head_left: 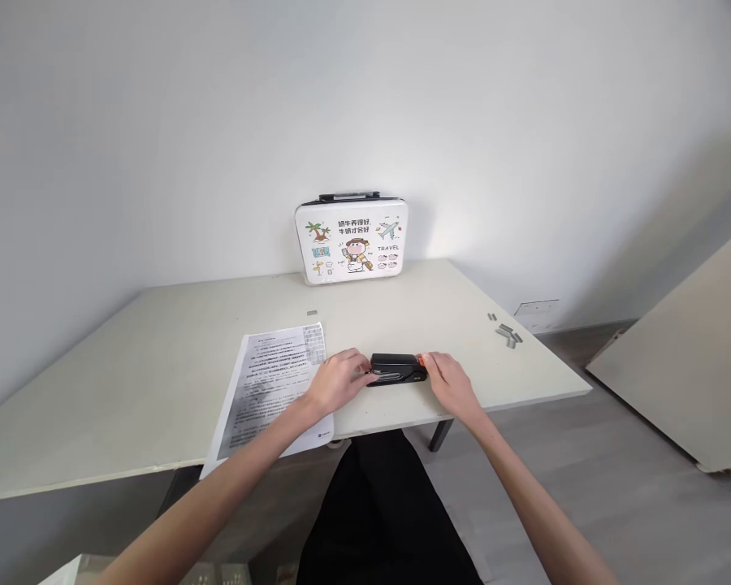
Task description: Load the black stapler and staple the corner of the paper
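Note:
A black stapler [395,367] lies lengthwise near the table's front edge, between my two hands. At its left end, the fingers of my left hand [339,379] are closed in a pinch on the stapler's tip. My right hand [449,382] is wrapped round the right end, where a bit of orange [423,360] shows beside the fingers. Printed sheets of paper [274,382] lie to the left, partly beneath my left forearm and hanging a little over the edge.
Several strips of staples [508,335] lie at the table's right side, and one small strip [312,313] lies behind the paper. A white cartoon-printed case [353,244] stands against the wall at the back. The pale table [158,349] ends close to my body.

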Motion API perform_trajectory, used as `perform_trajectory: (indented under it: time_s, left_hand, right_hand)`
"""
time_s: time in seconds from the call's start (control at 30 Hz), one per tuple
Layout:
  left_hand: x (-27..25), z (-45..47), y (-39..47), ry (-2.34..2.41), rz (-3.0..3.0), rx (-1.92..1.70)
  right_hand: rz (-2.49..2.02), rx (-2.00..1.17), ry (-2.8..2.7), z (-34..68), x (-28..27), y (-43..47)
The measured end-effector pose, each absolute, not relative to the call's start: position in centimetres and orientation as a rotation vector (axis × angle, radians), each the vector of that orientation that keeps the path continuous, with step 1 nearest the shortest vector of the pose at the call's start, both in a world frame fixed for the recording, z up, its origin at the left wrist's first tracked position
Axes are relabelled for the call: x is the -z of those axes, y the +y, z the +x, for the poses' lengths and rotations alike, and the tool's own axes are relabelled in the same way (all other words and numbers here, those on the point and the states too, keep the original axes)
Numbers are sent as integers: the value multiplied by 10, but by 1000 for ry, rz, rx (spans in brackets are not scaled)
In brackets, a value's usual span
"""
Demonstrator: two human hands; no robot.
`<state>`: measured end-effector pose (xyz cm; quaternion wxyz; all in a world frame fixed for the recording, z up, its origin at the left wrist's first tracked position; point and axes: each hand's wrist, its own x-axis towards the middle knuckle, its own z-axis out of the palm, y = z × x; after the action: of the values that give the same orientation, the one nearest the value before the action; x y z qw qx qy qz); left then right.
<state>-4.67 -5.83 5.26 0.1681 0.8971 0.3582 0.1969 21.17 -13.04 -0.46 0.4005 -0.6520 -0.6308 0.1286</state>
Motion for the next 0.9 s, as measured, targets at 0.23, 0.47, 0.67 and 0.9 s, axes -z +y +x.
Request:
perform_trajectory:
  time_s: [0.23,0.47,0.67,0.9]
  left_hand:
    - [-59,-82,-58,974,2734,-523]
    - [-64,-107,-37,1081,2691,-469]
    - [-67,-114,57,1607,2540,-529]
    - [-63,-109,125,1769,2412,-489]
  right_hand:
    - [-1656,-245,-1605,208,10,-132]
    - [-1642,-199,-1643,206,8,-135]
    - [-1646,-201,-1644,205,6,-136]
    - [-1641,-232,-1633,203,3,-138]
